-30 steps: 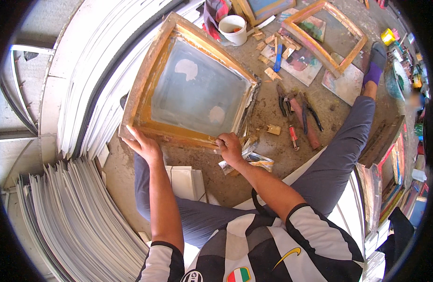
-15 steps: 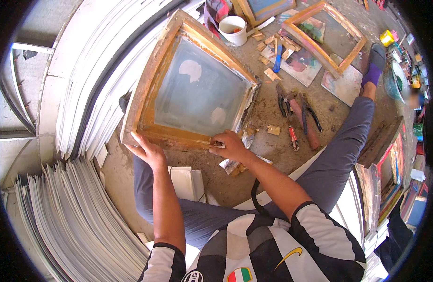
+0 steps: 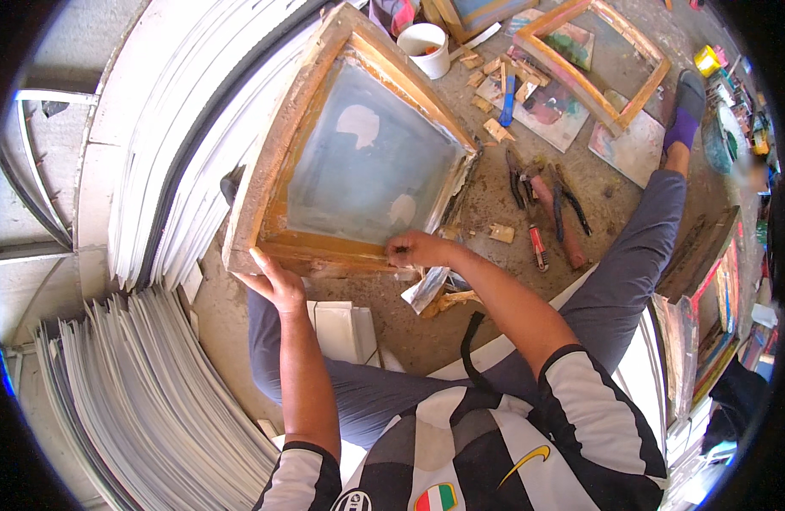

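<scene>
A wooden screen-printing frame (image 3: 269,140) with grey-blue mesh (image 3: 367,179) tilts up in front of me, its mesh marked by two pale patches. My left hand (image 3: 277,283) grips its near left corner, thumb above and fingers beneath. At the near rail, close to the right corner, the fingertips of my right hand (image 3: 422,249) are pinched together against the inner edge. What they hold, if anything, is too small to make out. Crumpled silvery tape (image 3: 425,291) lies just below my right hand. The frame's right rail has a ragged, peeling edge.
On the floor to the right lie pliers (image 3: 518,180), a second pair (image 3: 571,200), a red cutter (image 3: 538,247) and a blue cutter (image 3: 507,102) among wood scraps. Beyond are a white bucket (image 3: 425,51) and an empty wooden frame (image 3: 570,78). Stacked white sheets (image 3: 146,383) stand left.
My right hand has shifted slightly up from the near rail's outer side to its inner edge by the mesh. My left hand keeps its hold on the corner.
</scene>
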A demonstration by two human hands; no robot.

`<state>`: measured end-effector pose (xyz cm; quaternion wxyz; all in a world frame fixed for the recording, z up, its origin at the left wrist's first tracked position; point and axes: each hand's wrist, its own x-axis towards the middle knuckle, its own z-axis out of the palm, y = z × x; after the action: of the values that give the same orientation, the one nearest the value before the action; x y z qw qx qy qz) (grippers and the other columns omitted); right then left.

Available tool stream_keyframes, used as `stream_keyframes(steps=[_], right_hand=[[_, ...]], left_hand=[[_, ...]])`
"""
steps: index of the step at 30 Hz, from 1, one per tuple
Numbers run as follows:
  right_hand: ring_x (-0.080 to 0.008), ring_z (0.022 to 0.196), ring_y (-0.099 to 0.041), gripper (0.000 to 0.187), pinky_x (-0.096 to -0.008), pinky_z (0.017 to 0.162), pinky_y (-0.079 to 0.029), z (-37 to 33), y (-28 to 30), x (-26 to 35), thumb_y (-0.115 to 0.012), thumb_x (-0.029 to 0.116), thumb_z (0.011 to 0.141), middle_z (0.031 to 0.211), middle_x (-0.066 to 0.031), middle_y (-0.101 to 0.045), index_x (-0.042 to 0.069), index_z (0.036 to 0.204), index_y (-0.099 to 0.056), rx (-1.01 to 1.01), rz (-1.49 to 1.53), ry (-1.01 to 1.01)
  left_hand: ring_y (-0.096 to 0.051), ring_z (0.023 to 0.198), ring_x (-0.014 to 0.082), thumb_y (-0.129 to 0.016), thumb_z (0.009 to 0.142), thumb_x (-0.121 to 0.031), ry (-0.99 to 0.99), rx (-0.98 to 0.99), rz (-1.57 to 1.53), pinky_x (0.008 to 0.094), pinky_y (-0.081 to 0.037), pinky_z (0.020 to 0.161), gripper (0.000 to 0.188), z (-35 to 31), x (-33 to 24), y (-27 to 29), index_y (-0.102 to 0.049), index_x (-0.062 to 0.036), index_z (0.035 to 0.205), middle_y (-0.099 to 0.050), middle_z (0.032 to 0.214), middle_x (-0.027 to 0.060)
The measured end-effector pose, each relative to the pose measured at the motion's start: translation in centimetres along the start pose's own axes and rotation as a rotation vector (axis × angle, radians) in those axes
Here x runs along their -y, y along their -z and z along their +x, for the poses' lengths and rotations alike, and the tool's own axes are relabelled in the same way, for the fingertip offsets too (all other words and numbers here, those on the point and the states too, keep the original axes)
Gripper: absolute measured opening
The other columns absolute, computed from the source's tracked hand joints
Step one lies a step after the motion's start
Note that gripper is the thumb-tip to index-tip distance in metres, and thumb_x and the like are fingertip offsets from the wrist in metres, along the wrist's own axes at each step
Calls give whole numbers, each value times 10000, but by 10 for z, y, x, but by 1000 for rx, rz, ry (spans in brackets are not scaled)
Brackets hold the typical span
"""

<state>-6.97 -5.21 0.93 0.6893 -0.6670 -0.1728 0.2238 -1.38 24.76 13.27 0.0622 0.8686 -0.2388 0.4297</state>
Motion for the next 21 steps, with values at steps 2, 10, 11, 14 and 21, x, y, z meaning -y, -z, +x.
stream_keyframes(steps=[2, 10, 11, 14, 21], right_hand=[[-175, 830, -597, 146, -354, 774, -473, 2, 15, 7, -656, 197, 954, 840, -41, -601, 62, 934, -605, -125, 250, 78], [-308, 852, -677, 206, -431, 766, -513, -22, 37, 35, -628, 216, 961, 909, -142, -696, 46, 1077, -638, -409, -189, -24], [-341, 883, -688, 234, -450, 781, -519, -27, 32, 35, -630, 232, 958, 939, -171, -707, 44, 1096, -642, -464, -271, -56], [-397, 956, -678, 364, -485, 839, -520, -40, 14, 35, -644, 341, 935, 998, -223, -701, 28, 1119, -650, -374, -478, -311], [-464, 900, -677, 539, -531, 817, -542, -26, -46, 2, -651, 464, 899, 948, -278, -692, -57, 1036, -662, -509, -351, -462]], left_hand=[[-263, 1452, 439, -407, 1004, 8, 153, -36, -185, 485, -286, 1190, 531, -1, 0, -3, -313, 31, 1526, -187, 1566, 315], [-306, 1438, 439, -445, 1010, -15, 415, -106, -680, 473, -297, 1186, 522, 8, -21, -7, -321, 54, 1513, -154, 1582, 295], [-315, 1435, 433, -451, 1013, -23, 387, -106, -699, 471, -298, 1186, 528, 9, -24, -5, -314, 51, 1517, -143, 1587, 289], [-339, 1426, 393, -469, 1023, -58, 428, -95, -748, 466, -306, 1179, 551, 2, -24, -3, -282, 40, 1531, -141, 1596, 267], [-409, 1345, 267, -584, 1014, -160, 797, -87, -1007, 433, -351, 1125, 654, 29, -78, 19, -220, 2, 1532, -356, 1515, 188]])
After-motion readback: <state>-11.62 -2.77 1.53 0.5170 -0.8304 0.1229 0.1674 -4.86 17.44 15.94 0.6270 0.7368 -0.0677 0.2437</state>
